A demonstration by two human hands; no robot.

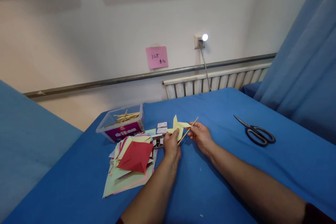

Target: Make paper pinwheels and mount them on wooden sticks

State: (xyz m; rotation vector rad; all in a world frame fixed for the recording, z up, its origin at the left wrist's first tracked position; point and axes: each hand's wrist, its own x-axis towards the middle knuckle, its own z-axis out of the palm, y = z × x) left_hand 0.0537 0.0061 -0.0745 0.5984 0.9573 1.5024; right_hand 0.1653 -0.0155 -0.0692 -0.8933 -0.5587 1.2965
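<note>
A pale yellow paper pinwheel (pixel 176 125) is pinched in my left hand (pixel 172 144), its pointed blades sticking out past the fingers. My right hand (pixel 201 135) has its fingers closed on a thin wooden stick (pixel 184 135), right beside the tip of one blade. The stick slants from near my left hand up past my right fingertips. Whether the stick is joined to the pinwheel cannot be made out. Just left of my left hand lie small white boxes (pixel 162 125) and a dark metal object (pixel 158 142), partly hidden.
A pile of coloured paper with a red sheet (pixel 135 155) on top lies at the left. Behind it stands a clear plastic tub (pixel 142 120) of wooden sticks. Black-handled scissors (pixel 256 133) rest on the blue cloth (pixel 217 189) at the right. A radiator (pixel 223 81) lines the wall.
</note>
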